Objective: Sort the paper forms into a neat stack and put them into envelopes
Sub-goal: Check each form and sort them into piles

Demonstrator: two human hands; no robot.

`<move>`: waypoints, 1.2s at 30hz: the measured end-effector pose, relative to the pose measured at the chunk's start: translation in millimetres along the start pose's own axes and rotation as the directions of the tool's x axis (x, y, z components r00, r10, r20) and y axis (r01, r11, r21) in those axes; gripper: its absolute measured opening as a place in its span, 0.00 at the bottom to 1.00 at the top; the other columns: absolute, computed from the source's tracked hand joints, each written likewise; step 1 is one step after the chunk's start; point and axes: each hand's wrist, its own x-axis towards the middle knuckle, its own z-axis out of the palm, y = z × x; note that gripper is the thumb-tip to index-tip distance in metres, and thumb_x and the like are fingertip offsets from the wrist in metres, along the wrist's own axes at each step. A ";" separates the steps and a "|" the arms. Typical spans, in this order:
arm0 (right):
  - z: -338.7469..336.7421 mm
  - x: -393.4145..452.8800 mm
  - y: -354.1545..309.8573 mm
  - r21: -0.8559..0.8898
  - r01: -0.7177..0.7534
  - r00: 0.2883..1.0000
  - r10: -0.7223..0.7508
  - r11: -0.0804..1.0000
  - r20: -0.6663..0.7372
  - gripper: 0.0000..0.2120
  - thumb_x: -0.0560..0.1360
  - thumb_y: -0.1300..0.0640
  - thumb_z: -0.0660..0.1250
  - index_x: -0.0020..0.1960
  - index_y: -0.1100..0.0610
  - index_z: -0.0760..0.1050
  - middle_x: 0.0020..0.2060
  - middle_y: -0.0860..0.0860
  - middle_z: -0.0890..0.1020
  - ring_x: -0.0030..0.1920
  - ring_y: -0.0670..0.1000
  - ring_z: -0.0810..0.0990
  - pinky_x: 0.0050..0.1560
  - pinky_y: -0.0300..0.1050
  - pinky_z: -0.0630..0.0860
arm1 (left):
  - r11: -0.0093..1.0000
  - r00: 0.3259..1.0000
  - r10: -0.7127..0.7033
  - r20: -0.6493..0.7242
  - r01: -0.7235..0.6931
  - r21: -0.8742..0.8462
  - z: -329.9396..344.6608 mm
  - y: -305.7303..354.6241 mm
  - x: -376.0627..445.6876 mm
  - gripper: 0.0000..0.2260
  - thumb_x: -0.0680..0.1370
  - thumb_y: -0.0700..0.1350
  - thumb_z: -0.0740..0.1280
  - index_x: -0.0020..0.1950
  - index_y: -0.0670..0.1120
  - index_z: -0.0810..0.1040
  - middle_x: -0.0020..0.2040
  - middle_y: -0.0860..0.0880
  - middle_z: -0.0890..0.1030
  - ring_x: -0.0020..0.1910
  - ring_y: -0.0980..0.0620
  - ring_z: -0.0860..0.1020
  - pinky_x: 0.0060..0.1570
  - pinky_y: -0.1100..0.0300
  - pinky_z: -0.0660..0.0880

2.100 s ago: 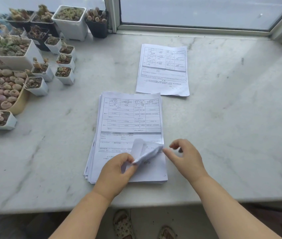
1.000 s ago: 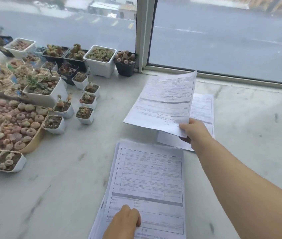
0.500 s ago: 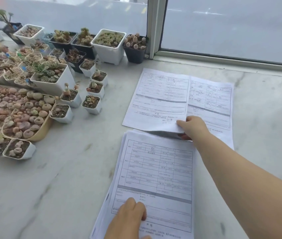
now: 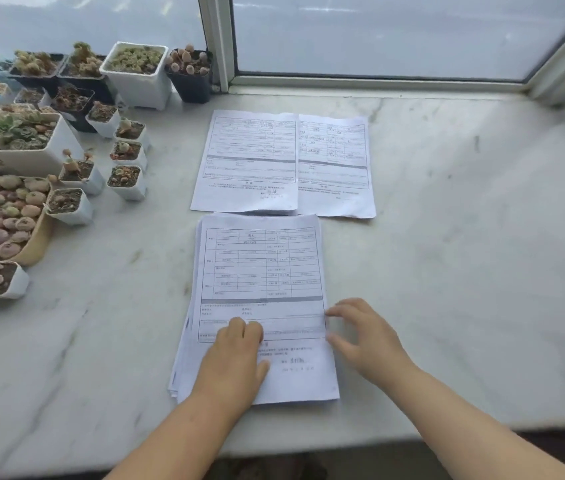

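A loose stack of printed paper forms (image 4: 260,271) lies on the marble sill in front of me. My left hand (image 4: 236,358) rests on its lower left part and presses it down with its fingers. My right hand (image 4: 364,336) hovers at the stack's right edge, fingers spread and relaxed, fingertips at the paper's edge and holding nothing. Beyond the stack two single forms lie flat side by side: the left form (image 4: 246,164) overlaps the edge of the right form (image 4: 338,168). No envelope is in view.
Several small pots of succulents (image 4: 125,181) crowd the left side of the sill, with larger white planters (image 4: 135,72) at the back by the window frame (image 4: 218,43). The sill's front edge (image 4: 412,436) runs just below the stack. Bare marble (image 4: 475,254) extends to the right.
My right hand laid the sheet it carried down beside the other far form, let go and came back to the stack's right edge. My left hand stayed on the stack.
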 end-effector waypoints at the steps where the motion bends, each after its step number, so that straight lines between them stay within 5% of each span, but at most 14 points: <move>1: 5.7 -9.4 8.0 -0.011 0.023 0.999 -0.022 1.000 0.029 0.17 0.74 0.52 0.70 0.63 0.45 0.75 0.64 0.41 0.70 0.64 0.43 0.71 0.63 0.39 0.66 | 0.999 0.999 0.042 -0.033 -0.042 0.021 4.0 1.0 -1.8 0.14 0.71 0.46 0.71 0.53 0.49 0.70 0.51 0.51 0.69 0.47 0.49 0.72 0.40 0.59 0.70; 3: 10.7 -21.7 18.2 -0.020 0.066 0.996 -0.064 0.998 0.056 0.22 0.74 0.50 0.70 0.67 0.42 0.72 0.71 0.43 0.65 0.71 0.41 0.62 0.73 0.40 0.55 | 0.982 0.977 0.176 -0.117 -0.182 -0.042 17.3 1.7 -7.6 0.15 0.63 0.39 0.72 0.47 0.49 0.74 0.45 0.51 0.72 0.40 0.49 0.73 0.35 0.58 0.72; 5: 12.4 -26.2 25.6 -0.050 0.124 0.989 -0.119 0.991 0.085 0.27 0.72 0.45 0.69 0.70 0.38 0.68 0.75 0.44 0.59 0.74 0.39 0.56 0.75 0.43 0.45 | 0.943 0.952 0.286 -0.113 -0.300 -0.146 30.2 5.6 -16.1 0.11 0.68 0.44 0.67 0.49 0.49 0.77 0.51 0.52 0.74 0.50 0.50 0.74 0.51 0.56 0.74; 8: 13.9 -27.7 34.8 -0.107 0.184 0.973 -0.165 0.977 0.164 0.34 0.66 0.34 0.61 0.72 0.33 0.60 0.77 0.42 0.52 0.75 0.37 0.47 0.76 0.48 0.38 | 0.923 0.966 0.214 -0.142 -0.247 -0.294 46.3 7.3 -30.0 0.18 0.71 0.58 0.62 0.56 0.51 0.78 0.63 0.56 0.71 0.64 0.56 0.69 0.66 0.66 0.60; 11: 18.4 -27.4 42.9 -0.157 0.212 0.970 -0.188 0.965 0.154 0.36 0.64 0.29 0.54 0.72 0.31 0.57 0.77 0.40 0.48 0.72 0.32 0.41 0.75 0.48 0.34 | 0.911 0.962 0.188 -0.200 -0.247 -0.331 54.8 8.6 -36.3 0.21 0.69 0.62 0.65 0.58 0.52 0.78 0.66 0.59 0.70 0.68 0.58 0.66 0.69 0.61 0.60; 15: 33.1 -27.5 45.6 -0.160 0.220 0.975 -0.219 0.962 0.029 0.35 0.65 0.29 0.54 0.72 0.34 0.61 0.77 0.41 0.53 0.76 0.40 0.48 0.73 0.44 0.32 | 0.889 0.959 0.132 -0.252 -0.227 -0.398 58.3 10.7 -36.7 0.20 0.68 0.61 0.67 0.54 0.52 0.80 0.64 0.62 0.72 0.68 0.65 0.65 0.68 0.59 0.62; 19: 36.5 -25.8 40.6 -0.008 0.202 0.972 -0.201 0.979 -0.122 0.34 0.65 0.30 0.58 0.68 0.43 0.66 0.71 0.38 0.63 0.73 0.40 0.60 0.76 0.49 0.42 | 0.816 0.959 -0.049 -0.278 -0.122 -0.565 49.7 16.2 -36.4 0.14 0.69 0.59 0.64 0.44 0.52 0.81 0.53 0.73 0.76 0.60 0.72 0.71 0.60 0.73 0.65; 21: 31.9 -25.1 41.6 0.123 0.209 0.970 -0.190 0.970 -0.148 0.29 0.64 0.33 0.61 0.62 0.43 0.67 0.66 0.33 0.65 0.69 0.34 0.62 0.76 0.46 0.44 | 0.759 0.944 -0.166 -0.285 -0.062 -0.648 42.1 19.2 -34.5 0.11 0.70 0.59 0.63 0.41 0.55 0.79 0.45 0.68 0.80 0.48 0.66 0.77 0.48 0.74 0.70; 24: 31.0 -25.2 46.3 0.053 0.269 0.961 -0.265 0.962 -0.083 0.25 0.63 0.33 0.63 0.59 0.37 0.71 0.70 0.35 0.59 0.70 0.29 0.52 0.74 0.40 0.36 | 0.764 0.921 -0.258 -0.292 0.009 -0.646 36.1 18.8 -28.8 0.04 0.74 0.54 0.67 0.47 0.58 0.74 0.37 0.57 0.80 0.38 0.57 0.77 0.38 0.61 0.71; 27: 37.0 -23.3 47.1 0.005 0.269 0.961 -0.268 0.963 -0.075 0.24 0.63 0.32 0.62 0.59 0.34 0.72 0.72 0.37 0.55 0.74 0.34 0.50 0.73 0.39 0.32 | 0.808 0.919 -0.245 -0.309 0.018 -0.589 39.2 19.1 -28.3 0.15 0.76 0.47 0.68 0.53 0.61 0.63 0.34 0.58 0.80 0.34 0.57 0.76 0.35 0.61 0.69; 31: 42.0 -16.5 42.4 0.027 0.216 0.971 -0.212 0.976 -0.111 0.22 0.62 0.31 0.61 0.54 0.35 0.74 0.74 0.40 0.58 0.75 0.42 0.55 0.74 0.44 0.36 | 0.835 0.925 -0.179 -0.335 -0.037 -0.548 44.9 17.9 -32.8 0.06 0.73 0.47 0.62 0.44 0.57 0.66 0.34 0.51 0.75 0.34 0.51 0.73 0.36 0.56 0.71; 34: 42.7 -11.1 39.8 -0.011 0.202 0.972 -0.202 0.979 -0.117 0.23 0.62 0.30 0.60 0.53 0.38 0.75 0.75 0.42 0.59 0.75 0.46 0.56 0.74 0.48 0.37 | 0.825 0.945 -0.093 -0.314 -0.103 -0.556 45.3 15.0 -36.1 0.03 0.70 0.52 0.64 0.43 0.57 0.75 0.42 0.58 0.79 0.41 0.61 0.77 0.43 0.71 0.70; 36: 43.0 -8.3 39.4 -0.043 0.212 0.970 -0.215 0.976 -0.112 0.24 0.62 0.29 0.60 0.53 0.38 0.74 0.75 0.44 0.61 0.75 0.47 0.56 0.73 0.50 0.38 | 0.843 0.959 -0.042 -0.280 -0.116 -0.526 43.2 13.3 -38.7 0.11 0.67 0.59 0.67 0.47 0.58 0.76 0.47 0.63 0.79 0.47 0.67 0.75 0.47 0.77 0.67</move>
